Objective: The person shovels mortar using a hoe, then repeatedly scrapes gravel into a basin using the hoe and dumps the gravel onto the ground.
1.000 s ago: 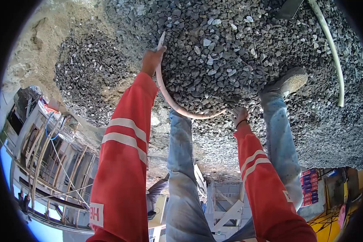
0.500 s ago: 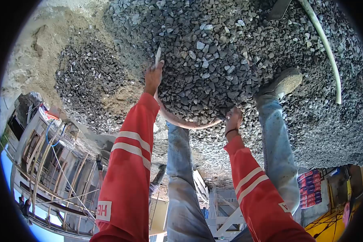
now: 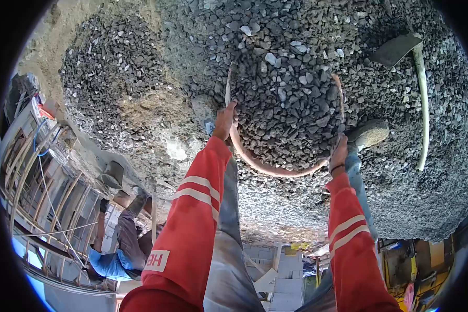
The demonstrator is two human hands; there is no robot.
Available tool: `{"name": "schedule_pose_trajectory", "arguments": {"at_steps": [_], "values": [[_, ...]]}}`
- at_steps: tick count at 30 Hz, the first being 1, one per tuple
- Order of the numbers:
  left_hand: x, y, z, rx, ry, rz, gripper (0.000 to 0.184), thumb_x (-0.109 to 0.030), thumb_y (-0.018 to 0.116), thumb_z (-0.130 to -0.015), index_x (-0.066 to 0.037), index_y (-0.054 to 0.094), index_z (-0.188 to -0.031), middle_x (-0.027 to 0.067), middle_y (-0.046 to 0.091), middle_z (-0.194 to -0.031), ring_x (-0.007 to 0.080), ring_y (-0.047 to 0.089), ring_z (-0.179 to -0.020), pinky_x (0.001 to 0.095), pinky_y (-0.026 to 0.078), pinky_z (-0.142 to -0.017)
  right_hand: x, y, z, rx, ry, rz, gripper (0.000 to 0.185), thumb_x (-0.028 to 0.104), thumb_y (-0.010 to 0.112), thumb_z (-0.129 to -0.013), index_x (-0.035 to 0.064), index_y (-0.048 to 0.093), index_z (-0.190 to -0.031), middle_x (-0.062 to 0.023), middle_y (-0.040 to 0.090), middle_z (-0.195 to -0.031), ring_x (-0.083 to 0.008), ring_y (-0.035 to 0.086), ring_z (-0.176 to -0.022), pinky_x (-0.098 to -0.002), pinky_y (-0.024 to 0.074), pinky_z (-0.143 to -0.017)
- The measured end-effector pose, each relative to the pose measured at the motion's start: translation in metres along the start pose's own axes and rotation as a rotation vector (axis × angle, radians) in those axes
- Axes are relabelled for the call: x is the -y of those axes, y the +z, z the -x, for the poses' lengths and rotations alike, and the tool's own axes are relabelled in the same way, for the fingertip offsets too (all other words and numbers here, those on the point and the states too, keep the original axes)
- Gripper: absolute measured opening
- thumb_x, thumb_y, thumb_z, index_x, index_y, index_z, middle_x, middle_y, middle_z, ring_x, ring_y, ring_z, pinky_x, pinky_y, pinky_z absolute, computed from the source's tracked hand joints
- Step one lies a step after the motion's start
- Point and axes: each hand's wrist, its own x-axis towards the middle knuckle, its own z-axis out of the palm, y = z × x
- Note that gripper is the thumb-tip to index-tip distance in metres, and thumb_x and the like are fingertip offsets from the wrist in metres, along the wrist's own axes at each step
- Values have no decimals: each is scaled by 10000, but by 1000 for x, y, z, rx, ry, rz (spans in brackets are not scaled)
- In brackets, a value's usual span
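A wide, shallow pan [image 3: 285, 171] with a worn pinkish rim is heaped with dark crushed stone [image 3: 288, 104]. On its left side, my left hand [image 3: 225, 122] is closed around the rim. My right hand [image 3: 339, 151] grips the rim at the lower right, with the fingers partly hidden. The pan's underside is out of sight, so I cannot tell whether it touches the gravel below. Beyond my right hand, a dusty boot [image 3: 370, 134] is planted on the gravel.
A hoe with a dark blade [image 3: 397, 50] and pale wooden handle [image 3: 423, 104] lies on the gravel at right. A smaller gravel pile [image 3: 109, 57] is at upper left. At lower left is another person in a blue top [image 3: 112, 264], near wooden scaffolding [image 3: 41, 208].
My right hand has moved from the near edge of the pan to its right side. My left hand stays on the left rim. The view has shifted, showing the hoe blade and more of the other person.
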Motion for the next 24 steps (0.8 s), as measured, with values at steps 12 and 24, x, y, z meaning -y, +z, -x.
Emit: {"name": "schedule_pose_trajectory", "arguments": {"at_steps": [12,24], "values": [[6,13,100,-297,94,-152,831,-669,558,-734,127,544,-974,185,551,-954,263,474,-899,376,366,-846,40,25,94,-58,-187,201,666,493,392,-932,-78,455,-1269,-131,460,-1249,-232,451,-1119,-336,309,-993],[-167,-185,566,30,280,341,474,-429,594,-833,38,648,-896,103,645,-754,182,603,-709,332,457,-669,380,-8,556,65,-642,256,526,411,438,-942,-59,490,-1171,-157,521,-1188,-231,499,-1091,-342,379,-958]]}}
